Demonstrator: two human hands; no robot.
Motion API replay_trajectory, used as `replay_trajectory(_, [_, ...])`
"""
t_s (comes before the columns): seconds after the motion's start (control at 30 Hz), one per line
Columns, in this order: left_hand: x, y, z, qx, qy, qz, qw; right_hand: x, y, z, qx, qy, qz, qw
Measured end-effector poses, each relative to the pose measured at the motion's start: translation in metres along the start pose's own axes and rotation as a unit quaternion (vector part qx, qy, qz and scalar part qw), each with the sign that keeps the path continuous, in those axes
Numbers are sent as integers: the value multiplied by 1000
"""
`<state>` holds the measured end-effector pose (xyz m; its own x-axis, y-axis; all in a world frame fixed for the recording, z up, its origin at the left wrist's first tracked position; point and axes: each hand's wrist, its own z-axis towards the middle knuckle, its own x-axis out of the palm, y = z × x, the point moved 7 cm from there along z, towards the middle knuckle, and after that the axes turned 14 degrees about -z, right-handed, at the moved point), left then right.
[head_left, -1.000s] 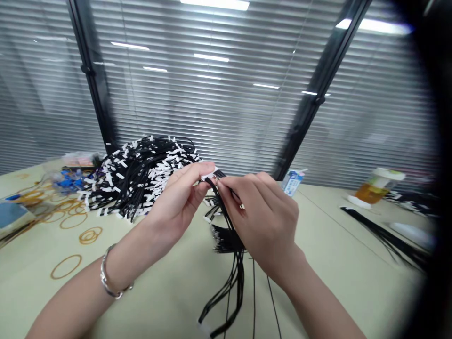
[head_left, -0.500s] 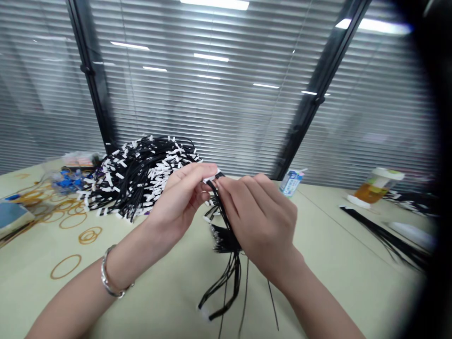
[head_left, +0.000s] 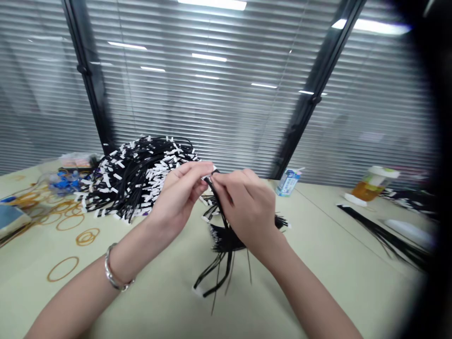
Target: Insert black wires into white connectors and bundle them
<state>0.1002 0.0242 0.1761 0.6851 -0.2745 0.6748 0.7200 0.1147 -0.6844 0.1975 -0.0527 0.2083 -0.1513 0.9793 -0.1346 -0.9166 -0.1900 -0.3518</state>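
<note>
Between my hands hangs a wire harness [head_left: 219, 207] of black wires with white plug ends. My left hand [head_left: 180, 193] pinches its white connector [head_left: 206, 178] at the top between thumb and fingers. Against it, my right hand [head_left: 247, 200] is closed on the black wires just below the connector; its fingertips are partly hidden. The harness's lower end, with another white connector [head_left: 198, 291], dangles over the table. Behind it lies a bundle of short black wires [head_left: 226, 239] with bare-looking tips, partly covered by my right hand.
A big heap of black cables with white connectors [head_left: 134, 179] lies at the back left. Rubber bands [head_left: 63, 268] and blue parts [head_left: 65, 181] are scattered left. A small carton [head_left: 288, 182], a cup of amber liquid [head_left: 367, 188] and more black wires [head_left: 381, 233] stand or lie right.
My right hand has shifted slightly left and up, its fingers drawn closer to the connector. The harness's lower end has swung up a little. More of the wire bundle shows behind my right wrist.
</note>
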Motion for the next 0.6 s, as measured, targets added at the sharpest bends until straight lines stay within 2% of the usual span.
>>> replay_trajectory(0.1, [-9, -9, 18, 29, -12, -12, 999, 15, -9, 1, 68, 101, 6, 993])
replay_trajectory(0.17, [-23, -24, 33, 59, -42, -55, 996, 23, -12, 1, 86, 173, 24, 981])
replay_trajectory(0.33, [-57, -66, 58, 40, -73, -164, 983, 35, -14, -8, 39, 372, 84, 924])
replay_trajectory(0.4, [-63, -77, 60, 11, -62, -174, 983, 41, -16, -20, 2, 446, 107, 889])
replay_trajectory(0.47, [-67, -83, 60, -2, -52, -180, 982, 54, -15, -42, -40, 531, 134, 836])
replay_trajectory(0.53, [-67, -84, 61, -5, -46, -191, 981, 72, -11, -66, -72, 599, 158, 782])
replay_trajectory(0.6, [-65, -80, 61, -5, -44, -202, 978, 94, -7, -90, -85, 645, 166, 741])
